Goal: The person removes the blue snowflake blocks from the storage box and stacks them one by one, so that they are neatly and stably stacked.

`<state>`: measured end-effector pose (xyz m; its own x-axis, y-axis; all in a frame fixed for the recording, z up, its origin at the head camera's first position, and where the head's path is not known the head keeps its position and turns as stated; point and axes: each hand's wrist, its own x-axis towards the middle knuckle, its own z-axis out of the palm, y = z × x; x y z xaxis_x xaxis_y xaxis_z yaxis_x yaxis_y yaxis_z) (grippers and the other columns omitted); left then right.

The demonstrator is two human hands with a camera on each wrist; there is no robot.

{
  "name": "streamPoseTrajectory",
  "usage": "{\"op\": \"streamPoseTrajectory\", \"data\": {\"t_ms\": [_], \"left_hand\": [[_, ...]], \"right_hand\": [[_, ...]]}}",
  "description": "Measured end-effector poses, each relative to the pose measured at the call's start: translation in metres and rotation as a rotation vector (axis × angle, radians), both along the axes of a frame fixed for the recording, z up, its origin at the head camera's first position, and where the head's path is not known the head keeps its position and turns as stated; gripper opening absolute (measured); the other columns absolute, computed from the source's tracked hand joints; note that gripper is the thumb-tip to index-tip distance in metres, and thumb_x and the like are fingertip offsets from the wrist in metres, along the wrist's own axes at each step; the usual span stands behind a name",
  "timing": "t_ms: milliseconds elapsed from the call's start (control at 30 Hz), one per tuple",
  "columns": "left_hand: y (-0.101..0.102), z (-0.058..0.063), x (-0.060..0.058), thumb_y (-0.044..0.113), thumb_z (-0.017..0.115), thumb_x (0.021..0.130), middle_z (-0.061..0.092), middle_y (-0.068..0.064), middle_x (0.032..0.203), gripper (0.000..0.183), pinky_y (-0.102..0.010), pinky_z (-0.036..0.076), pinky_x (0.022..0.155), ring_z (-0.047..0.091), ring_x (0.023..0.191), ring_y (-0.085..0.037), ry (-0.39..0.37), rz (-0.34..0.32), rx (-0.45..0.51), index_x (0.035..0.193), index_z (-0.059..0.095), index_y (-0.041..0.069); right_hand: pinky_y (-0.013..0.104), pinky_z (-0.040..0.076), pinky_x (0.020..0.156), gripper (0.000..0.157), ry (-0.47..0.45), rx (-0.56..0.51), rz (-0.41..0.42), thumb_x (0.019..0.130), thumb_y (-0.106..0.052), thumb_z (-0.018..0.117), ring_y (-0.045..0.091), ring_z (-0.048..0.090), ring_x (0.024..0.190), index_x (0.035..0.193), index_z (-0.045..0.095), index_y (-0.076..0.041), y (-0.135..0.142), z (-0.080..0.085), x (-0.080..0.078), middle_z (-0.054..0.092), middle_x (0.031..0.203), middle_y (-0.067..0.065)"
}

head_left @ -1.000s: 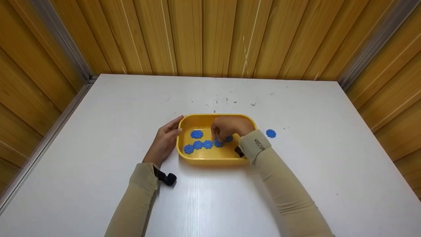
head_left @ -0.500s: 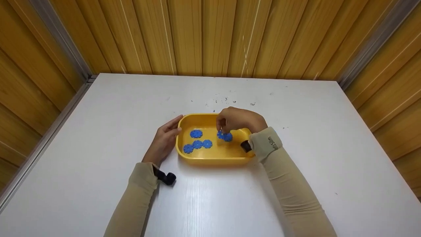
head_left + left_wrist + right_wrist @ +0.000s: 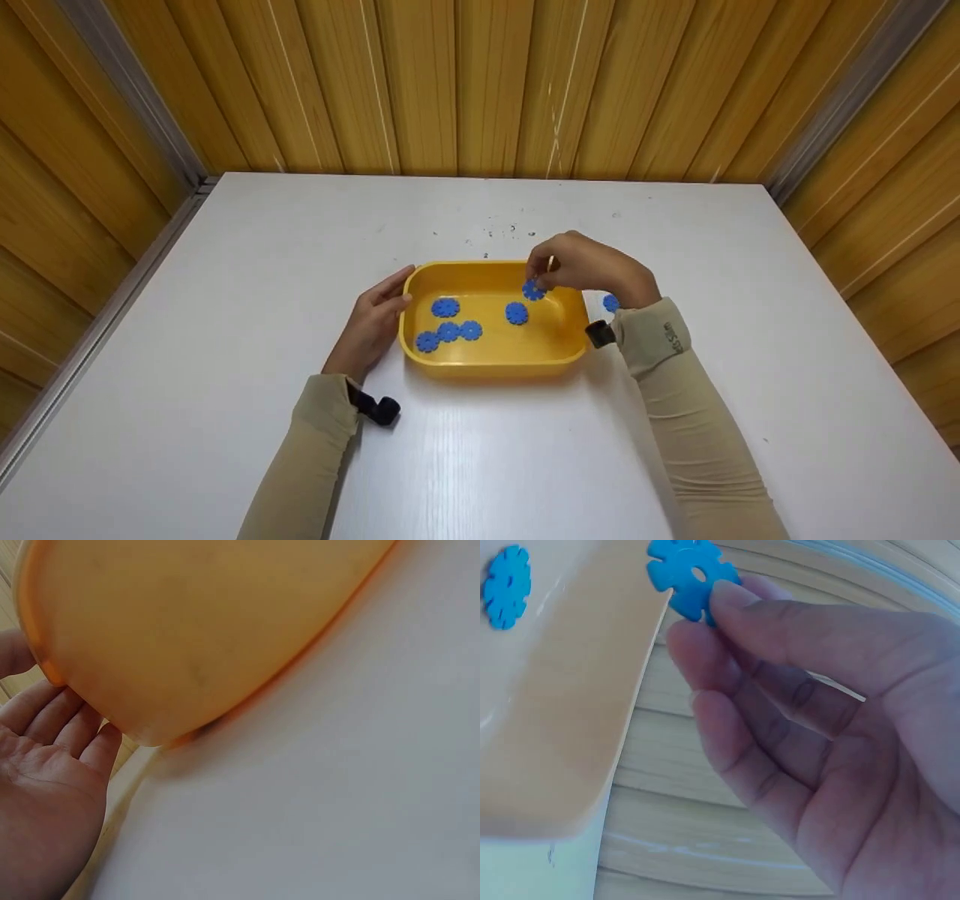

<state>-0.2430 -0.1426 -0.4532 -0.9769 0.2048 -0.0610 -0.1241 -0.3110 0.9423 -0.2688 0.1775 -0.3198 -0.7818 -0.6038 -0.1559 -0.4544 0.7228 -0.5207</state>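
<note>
My right hand (image 3: pixel 589 262) pinches a blue notched plastic disc (image 3: pixel 694 574) between thumb and fingers, above the right back part of a yellow tray (image 3: pixel 495 369). Beneath it in the tray lies another blue disc (image 3: pixel 517 313). Farther left are a row of three blue discs (image 3: pixel 448 331), edge to edge, and a blue disc or overlapping pair (image 3: pixel 445 307) behind them. My left hand (image 3: pixel 373 322) holds the tray's left end, thumb at the rim. In the left wrist view its fingers (image 3: pixel 71 720) lie against the tray's outer wall.
One more blue disc (image 3: pixel 611 302) lies on the white table (image 3: pixel 465 450) right of the tray, partly hidden by the right arm. Wood-patterned panels (image 3: pixel 420 90) rise behind the table. A small black camera is worn at each wrist.
My right hand has lifted a blue disc from the tray floor and carried it up and to the right. Another disc there is now uncovered. The left hand stays on the tray.
</note>
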Motion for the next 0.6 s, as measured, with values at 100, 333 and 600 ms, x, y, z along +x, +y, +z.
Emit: {"op": "streamPoseTrajectory", "data": {"t_ms": [100,333,600], "left_hand": [[0.0,0.0,0.0,-0.002,0.051,0.101,0.035,-0.008,0.166,0.059,-0.032,0.028,0.127,0.031,0.156,-0.019,0.004,-0.003,0.003,0.158,0.035,0.004],[0.0,0.002,0.0,-0.002,0.049,0.101,0.034,-0.009,0.167,0.059,-0.032,0.027,0.128,0.029,0.156,-0.019,0.004,-0.009,0.007,0.158,0.034,0.004],[-0.002,0.002,0.001,-0.001,0.049,0.102,0.033,-0.007,0.167,0.059,-0.033,0.026,0.129,0.028,0.157,-0.019,0.026,-0.024,-0.008,0.159,0.034,0.005]], "right_hand": [[0.039,0.063,0.087,0.011,0.028,-0.042,-0.045,0.095,-0.002,0.069,0.025,0.07,0.093,0.104,0.075,-0.002,0.015,-0.002,0.002,0.077,0.104,0.011],[0.036,0.063,0.086,0.014,0.055,-0.144,-0.17,0.095,-0.002,0.068,0.025,0.07,0.089,0.107,0.075,0.0,0.049,-0.011,0.007,0.074,0.104,0.016],[0.036,0.062,0.087,0.018,0.073,-0.15,-0.274,0.096,-0.003,0.067,0.035,0.071,0.093,0.112,0.074,0.001,0.076,-0.025,0.012,0.074,0.104,0.019]]}}
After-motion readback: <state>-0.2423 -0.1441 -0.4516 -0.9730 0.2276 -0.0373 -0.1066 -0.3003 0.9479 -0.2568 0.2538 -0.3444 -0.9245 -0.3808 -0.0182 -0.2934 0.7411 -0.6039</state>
